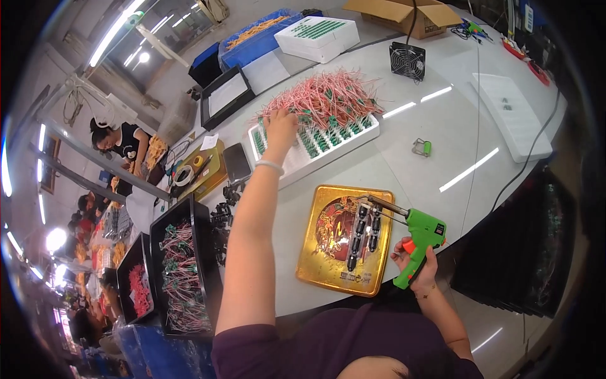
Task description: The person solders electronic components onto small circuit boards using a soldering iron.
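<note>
From here I see one green glue gun [427, 228] at the near right, its nozzle over one gold tin [320, 256], the right hand's [424, 273] fingers curled closed round its grip. The table's [398, 167] near edge runs just beside; open room spreads beyond the tin, rightward. Two rows of black pieces [357, 237] lie on the tin. Farther left, the left hand [282, 128] bends over one white tray [341, 150]; I cannot tell if its fingers grip anything.

An assembly workshop: wired parts [322, 98] heaped on a worktop [451, 142], a glue gun [425, 231], black bins [203, 249], other people [129, 140] under tube lights [115, 35].
</note>
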A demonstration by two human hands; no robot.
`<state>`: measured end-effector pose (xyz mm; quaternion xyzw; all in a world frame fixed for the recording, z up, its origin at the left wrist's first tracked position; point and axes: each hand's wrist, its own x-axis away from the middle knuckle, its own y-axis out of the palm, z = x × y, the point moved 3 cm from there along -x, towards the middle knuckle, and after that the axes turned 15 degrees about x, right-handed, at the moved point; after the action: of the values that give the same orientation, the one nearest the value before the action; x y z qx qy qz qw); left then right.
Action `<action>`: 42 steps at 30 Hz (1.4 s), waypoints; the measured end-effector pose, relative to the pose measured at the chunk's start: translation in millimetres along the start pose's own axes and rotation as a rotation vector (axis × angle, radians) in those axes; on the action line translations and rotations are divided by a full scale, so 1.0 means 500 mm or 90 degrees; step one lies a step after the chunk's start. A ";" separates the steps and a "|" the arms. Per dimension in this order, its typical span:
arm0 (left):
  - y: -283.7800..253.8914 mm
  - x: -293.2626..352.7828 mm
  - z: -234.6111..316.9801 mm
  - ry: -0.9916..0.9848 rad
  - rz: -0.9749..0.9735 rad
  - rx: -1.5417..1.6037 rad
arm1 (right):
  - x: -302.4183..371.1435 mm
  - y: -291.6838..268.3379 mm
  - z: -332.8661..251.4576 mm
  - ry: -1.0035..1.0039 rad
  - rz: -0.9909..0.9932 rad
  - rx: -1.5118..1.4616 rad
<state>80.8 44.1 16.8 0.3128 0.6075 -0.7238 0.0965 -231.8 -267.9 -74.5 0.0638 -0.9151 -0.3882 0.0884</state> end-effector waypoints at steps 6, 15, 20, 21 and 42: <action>-0.046 -0.001 -0.036 -0.118 0.046 0.395 | -0.005 0.001 -0.011 0.011 -0.024 -0.006; 0.028 -0.003 0.061 0.003 0.044 0.085 | 0.000 -0.006 -0.002 -0.010 -0.027 -0.023; 0.022 0.001 0.068 -0.111 0.069 0.107 | 0.000 -0.022 0.007 -0.023 -0.061 -0.071; 0.003 0.002 0.056 -0.161 0.088 0.161 | 0.000 -0.023 0.012 -0.010 -0.065 -0.070; -0.463 0.371 0.263 -0.368 0.032 1.217 | 0.005 -0.023 0.007 -0.007 -0.053 0.034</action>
<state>-229.3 21.6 109.6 0.0837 -0.2834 -0.9547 -0.0361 -234.2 -273.7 -84.8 0.1024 -0.9222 -0.3671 0.0656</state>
